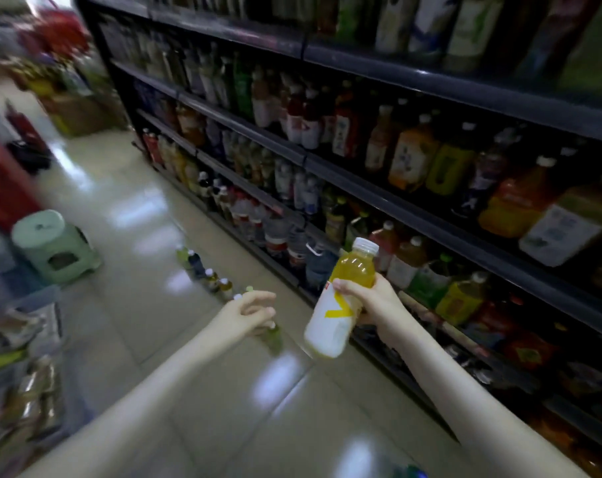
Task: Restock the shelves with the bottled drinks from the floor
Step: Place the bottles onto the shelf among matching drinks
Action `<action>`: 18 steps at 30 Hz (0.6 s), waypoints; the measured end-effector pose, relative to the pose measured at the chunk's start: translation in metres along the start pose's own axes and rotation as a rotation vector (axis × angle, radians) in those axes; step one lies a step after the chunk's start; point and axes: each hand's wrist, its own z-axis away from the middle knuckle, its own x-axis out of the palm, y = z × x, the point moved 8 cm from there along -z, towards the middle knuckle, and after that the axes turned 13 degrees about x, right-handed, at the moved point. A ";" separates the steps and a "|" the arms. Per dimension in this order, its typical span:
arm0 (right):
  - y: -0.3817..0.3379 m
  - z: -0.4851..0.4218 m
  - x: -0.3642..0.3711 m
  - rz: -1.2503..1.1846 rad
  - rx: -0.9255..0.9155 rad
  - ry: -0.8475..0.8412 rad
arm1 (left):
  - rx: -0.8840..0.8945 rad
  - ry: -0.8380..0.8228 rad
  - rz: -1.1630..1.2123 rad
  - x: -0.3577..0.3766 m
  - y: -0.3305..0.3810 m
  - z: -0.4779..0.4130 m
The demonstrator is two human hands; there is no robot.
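Note:
My right hand (371, 301) grips a yellow drink bottle (340, 305) with a white label and a white cap, tilted, in front of the lower shelves (413, 219). My left hand (251, 313) hovers over the floor with loosely curled fingers and holds nothing. Just below it stands a greenish bottle (273, 338), partly hidden by the hand. A row of several small bottles (206, 272) stands on the floor beyond, running along the shelf's base. The view is motion-blurred.
The dark shelving unit on the right is packed with bottled drinks on every level. A pale green plastic stool (54, 246) stands on the tiled floor at left. Boxes and packaged goods (20, 374) line the left side; cartons (75, 112) sit at the aisle's far end.

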 end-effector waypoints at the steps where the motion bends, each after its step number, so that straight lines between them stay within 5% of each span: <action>1: -0.011 -0.011 0.019 -0.007 -0.010 -0.005 | 0.012 0.039 -0.007 -0.022 0.003 -0.008; 18: -0.179 -0.300 0.264 0.104 -0.141 -0.181 | 0.008 -0.170 -0.156 -0.267 -0.003 -0.262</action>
